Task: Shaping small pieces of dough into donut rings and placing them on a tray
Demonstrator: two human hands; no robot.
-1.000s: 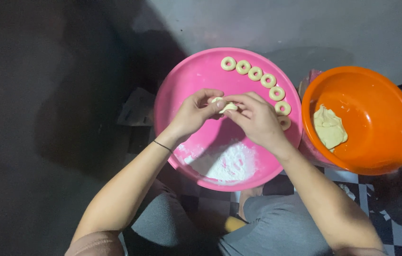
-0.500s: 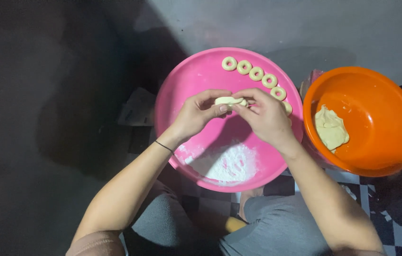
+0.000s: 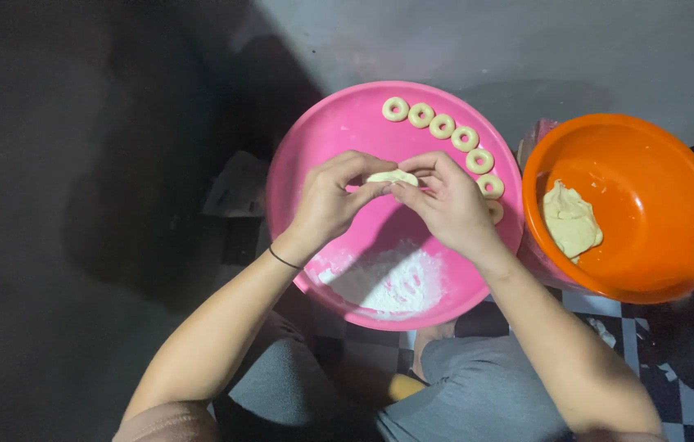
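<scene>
Over the pink tray [image 3: 322,139], the left hand [image 3: 332,200] and right hand [image 3: 447,205] both pinch a small dough strip [image 3: 392,176] between their fingers, near a row of dough rings [image 3: 443,126].

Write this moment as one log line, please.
left hand + right hand: both pinching small pale dough strip | over round pink plastic tray | dough rings along rim

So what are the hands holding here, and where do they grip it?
A small strip of dough, pinched at its ends: left hand on the left end, right hand on the right.
</scene>
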